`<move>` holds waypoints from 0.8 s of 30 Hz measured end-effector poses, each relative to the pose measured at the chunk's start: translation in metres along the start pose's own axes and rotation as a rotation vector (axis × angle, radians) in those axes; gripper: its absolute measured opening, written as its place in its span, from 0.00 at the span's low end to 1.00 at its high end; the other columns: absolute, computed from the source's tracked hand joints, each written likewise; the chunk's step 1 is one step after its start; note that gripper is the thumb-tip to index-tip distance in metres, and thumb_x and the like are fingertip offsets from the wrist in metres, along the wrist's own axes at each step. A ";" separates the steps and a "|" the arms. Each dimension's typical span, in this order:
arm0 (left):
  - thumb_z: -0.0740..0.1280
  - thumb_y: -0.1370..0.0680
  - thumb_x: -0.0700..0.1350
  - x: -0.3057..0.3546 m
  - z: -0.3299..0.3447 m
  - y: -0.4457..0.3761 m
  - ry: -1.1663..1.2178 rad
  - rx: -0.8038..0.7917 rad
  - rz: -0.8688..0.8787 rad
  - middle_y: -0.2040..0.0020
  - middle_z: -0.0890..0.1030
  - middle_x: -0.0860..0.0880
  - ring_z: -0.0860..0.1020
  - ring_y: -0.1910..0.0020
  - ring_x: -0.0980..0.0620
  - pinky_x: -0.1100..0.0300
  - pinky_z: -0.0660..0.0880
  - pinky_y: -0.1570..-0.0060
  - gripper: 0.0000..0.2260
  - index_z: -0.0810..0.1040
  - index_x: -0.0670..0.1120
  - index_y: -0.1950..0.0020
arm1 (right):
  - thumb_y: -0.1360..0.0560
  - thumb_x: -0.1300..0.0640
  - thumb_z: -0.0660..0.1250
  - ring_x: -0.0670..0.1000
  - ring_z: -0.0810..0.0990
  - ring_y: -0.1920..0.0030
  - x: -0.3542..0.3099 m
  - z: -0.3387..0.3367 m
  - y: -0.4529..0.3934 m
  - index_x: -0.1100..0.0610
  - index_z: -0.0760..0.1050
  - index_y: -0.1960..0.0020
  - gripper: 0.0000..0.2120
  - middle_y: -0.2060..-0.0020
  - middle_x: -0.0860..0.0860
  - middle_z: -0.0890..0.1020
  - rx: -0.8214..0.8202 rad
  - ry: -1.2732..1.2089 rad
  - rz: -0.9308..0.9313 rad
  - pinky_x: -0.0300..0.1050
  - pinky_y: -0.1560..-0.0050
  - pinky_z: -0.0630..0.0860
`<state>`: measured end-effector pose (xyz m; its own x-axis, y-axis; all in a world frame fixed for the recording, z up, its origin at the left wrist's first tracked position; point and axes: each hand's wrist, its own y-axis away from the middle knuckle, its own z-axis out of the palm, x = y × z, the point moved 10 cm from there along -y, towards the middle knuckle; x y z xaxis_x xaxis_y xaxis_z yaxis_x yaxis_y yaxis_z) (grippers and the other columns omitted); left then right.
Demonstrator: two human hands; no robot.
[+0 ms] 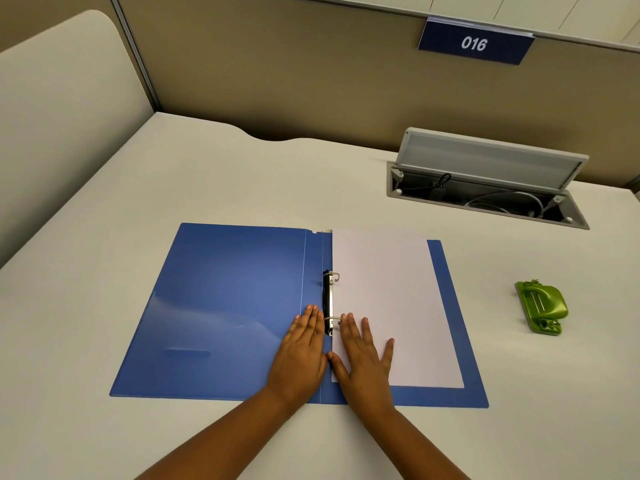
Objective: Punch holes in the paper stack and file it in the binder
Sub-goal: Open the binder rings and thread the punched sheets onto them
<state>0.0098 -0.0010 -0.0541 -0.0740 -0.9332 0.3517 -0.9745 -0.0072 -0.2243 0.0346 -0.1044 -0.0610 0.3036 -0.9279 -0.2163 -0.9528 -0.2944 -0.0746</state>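
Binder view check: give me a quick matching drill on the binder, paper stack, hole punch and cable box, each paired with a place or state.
Things:
1. binder
2. paper stack
3. hole punch
4. cable box lid

Places or states:
A. propped open at the back of the desk
B. lying on the binder's right half, right hand flat on it
C. alone on the desk, far right
D. spread open flat, left hand flat on it by the rings

Pairs: 1-D, 2-B, 3-C, 4-A
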 end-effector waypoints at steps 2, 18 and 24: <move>0.39 0.20 0.52 -0.004 0.005 -0.001 -0.023 -0.029 -0.013 0.35 0.76 0.42 0.50 0.24 0.50 0.59 0.34 0.29 0.25 0.38 0.42 0.26 | 0.22 0.37 0.39 0.47 0.38 0.25 0.000 0.001 0.000 0.51 0.43 0.25 0.31 0.35 0.52 0.75 -0.008 0.004 0.003 0.55 0.33 0.45; 0.44 0.19 0.51 0.011 -0.013 -0.004 0.078 -0.019 0.021 0.36 0.77 0.49 0.75 0.37 0.50 0.50 0.69 0.38 0.20 0.63 0.47 0.31 | 0.26 0.32 0.37 0.61 0.59 0.29 0.032 -0.016 0.016 0.46 0.49 0.26 0.32 0.29 0.56 0.63 -0.089 -0.101 0.136 0.65 0.36 0.55; 0.43 0.19 0.49 0.012 -0.017 -0.004 0.100 -0.044 0.022 0.37 0.77 0.49 0.74 0.38 0.52 0.52 0.68 0.37 0.20 0.65 0.48 0.31 | 0.41 0.25 0.23 0.61 0.39 0.25 0.089 -0.026 0.072 0.43 0.35 0.28 0.45 0.25 0.58 0.39 -0.257 -0.056 0.478 0.57 0.28 0.38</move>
<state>0.0094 -0.0062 -0.0330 -0.1142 -0.8923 0.4368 -0.9806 0.0309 -0.1934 -0.0074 -0.2142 -0.0608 -0.1706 -0.9605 -0.2199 -0.9533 0.1044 0.2835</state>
